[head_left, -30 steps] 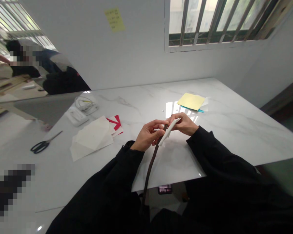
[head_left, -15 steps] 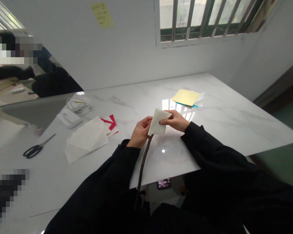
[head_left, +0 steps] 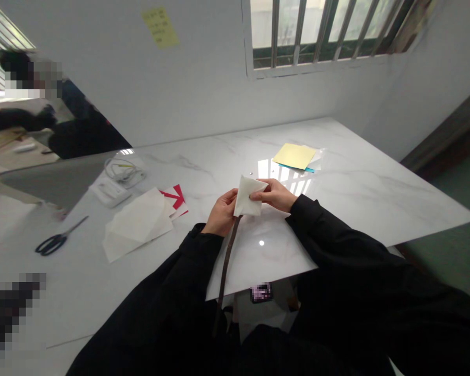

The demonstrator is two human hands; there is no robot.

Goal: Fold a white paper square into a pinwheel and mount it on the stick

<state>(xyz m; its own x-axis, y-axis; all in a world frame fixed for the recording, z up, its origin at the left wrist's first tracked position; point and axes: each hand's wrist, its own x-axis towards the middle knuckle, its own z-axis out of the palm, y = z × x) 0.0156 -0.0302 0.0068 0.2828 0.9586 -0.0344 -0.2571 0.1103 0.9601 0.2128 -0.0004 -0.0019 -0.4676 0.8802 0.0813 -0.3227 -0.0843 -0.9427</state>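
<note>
Between my two hands, above the white marble-patterned table [head_left: 203, 167], is a small piece of folded cream paper [head_left: 246, 201]. My left hand [head_left: 221, 213] grips its left edge, with the fingers partly behind it. On the right side, my right hand [head_left: 272, 194] pinches the paper, thumb in front and fingers behind. A dark brown strap or cord [head_left: 227, 261] runs down from just below the paper, past the table edge. Whether a hand touches its upper end is hidden.
To the left lie cream paper sheets [head_left: 135, 227], a red and white paper piece [head_left: 177, 199], black scissors [head_left: 57, 241] and a white box with a cable [head_left: 112, 190]. Yellow paper sheets [head_left: 295, 155] rest at the back. Beyond a partition sits another person [head_left: 82, 122].
The paper stays held in both hands and has tilted slightly. The whole view has shifted a little, so things appear slightly further left.
</note>
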